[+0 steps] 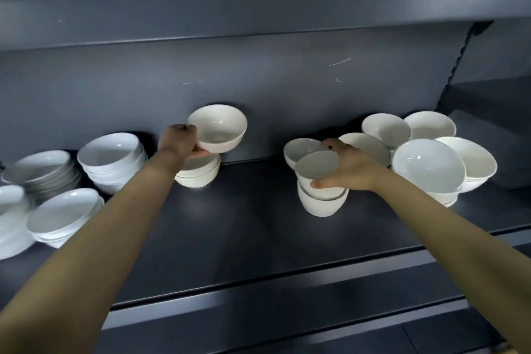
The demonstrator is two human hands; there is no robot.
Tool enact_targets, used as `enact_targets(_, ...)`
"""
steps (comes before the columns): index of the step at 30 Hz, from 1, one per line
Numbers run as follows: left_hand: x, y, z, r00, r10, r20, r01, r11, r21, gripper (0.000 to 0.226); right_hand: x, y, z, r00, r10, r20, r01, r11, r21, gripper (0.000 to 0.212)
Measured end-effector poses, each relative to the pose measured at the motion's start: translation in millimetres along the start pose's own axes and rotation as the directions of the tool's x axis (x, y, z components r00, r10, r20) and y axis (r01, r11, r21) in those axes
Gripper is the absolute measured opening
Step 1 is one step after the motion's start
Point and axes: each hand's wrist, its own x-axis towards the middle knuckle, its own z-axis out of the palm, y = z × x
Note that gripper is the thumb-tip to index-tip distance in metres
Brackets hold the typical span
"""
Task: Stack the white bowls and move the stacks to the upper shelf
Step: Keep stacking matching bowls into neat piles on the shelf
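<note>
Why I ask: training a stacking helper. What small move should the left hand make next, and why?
Probably lower the white ceramic bowl in the left hand onto the short white bowl stack beneath it: it hangs tilted just above.

This looks like a shop or stockroom. Dark grey metal shelving [258, 238] has a flat back panel [258, 80] and a slotted upright [463, 53] at the right, and one shelf carries many matching white bowls [428, 167] and plates [40, 167] in stacks.

Arms: both ours, bare, stretched forward.
Left hand [179, 139]: we grip round white ceramic bowl [217, 128] at rim.
Right hand [350, 167]: our fingers and thumb clasp stacked white ceramic bowls [321, 201].
</note>
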Motion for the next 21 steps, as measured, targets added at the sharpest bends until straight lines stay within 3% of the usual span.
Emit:
enact_targets(5, 6, -13, -28, 0.992, -0.1, -0.079, 0.089, 0.986, -0.14, 0.019, 15, -29, -6, 0.993, -0.049, -0.11, 0.058, 0.995, 0.085, 0.089)
enact_targets(10, 20, -28, -43, 0.984, -0.162, -0.073, 0.161, 0.987, -0.013, 0.024, 28, -67, 21, 0.99, -0.083, -0.115, 0.094, 0.991, 0.097, 0.087)
enact_targets(21, 24, -40, -46, 0.997, -0.065, -0.028, 0.068, 0.989, 0.129, 0.018, 46, -106, 78, 0.996, -0.083, -0.018, 0.084, 0.995, 0.062, 0.091)
